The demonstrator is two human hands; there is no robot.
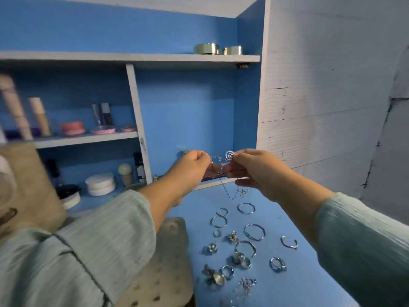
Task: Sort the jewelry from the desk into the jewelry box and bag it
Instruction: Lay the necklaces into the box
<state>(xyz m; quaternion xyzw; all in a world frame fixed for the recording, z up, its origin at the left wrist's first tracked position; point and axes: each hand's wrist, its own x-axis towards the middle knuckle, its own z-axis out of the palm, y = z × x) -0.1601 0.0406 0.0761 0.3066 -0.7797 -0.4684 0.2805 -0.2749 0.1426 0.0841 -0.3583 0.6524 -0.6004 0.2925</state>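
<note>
Both hands are raised above the blue desk top (276, 218) — the left hand (192, 161) and the right hand (254, 167) each pinch an end of a thin silver chain necklace (229, 156) (a loop dangles below). Silver rings and bangles (254, 232) lie scattered on the desk, beside a beige dimpled pad (163, 273).

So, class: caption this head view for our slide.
Both hands hold up a silver chain above jewelry on the blue desk.
</note>
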